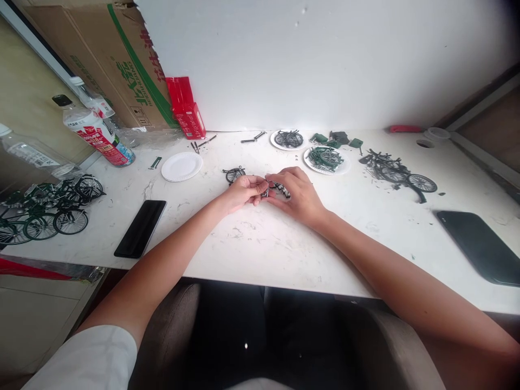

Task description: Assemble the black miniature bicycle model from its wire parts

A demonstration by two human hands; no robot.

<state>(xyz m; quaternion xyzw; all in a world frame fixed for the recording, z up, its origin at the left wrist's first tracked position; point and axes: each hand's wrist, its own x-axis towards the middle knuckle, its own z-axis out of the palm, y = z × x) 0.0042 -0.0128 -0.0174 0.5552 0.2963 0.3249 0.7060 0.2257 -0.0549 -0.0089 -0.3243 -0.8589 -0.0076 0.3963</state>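
Note:
At the middle of the table, my left hand (242,194) pinches a small dark-and-silver model bicycle part (266,190) between thumb and fingers. My right hand (299,196) curls in from the other side, its thumb and fingertips closed on the same part. Under the right palm show more black and silver pieces (281,189), partly covered, so I cannot tell whether they belong to it. Just behind my left hand lies a black piece with a wheel (234,174). A plate of green bicycle frames (325,159) sits beyond my right hand.
Finished-looking model bicycles (52,208) stand at left, near a phone (140,228) and bottles (99,135). Farther back are a white paper plate (182,166), a plate of black wheels (288,139) and a red box (189,111). Black parts (396,172) and a dark flat slab (481,246) lie right.

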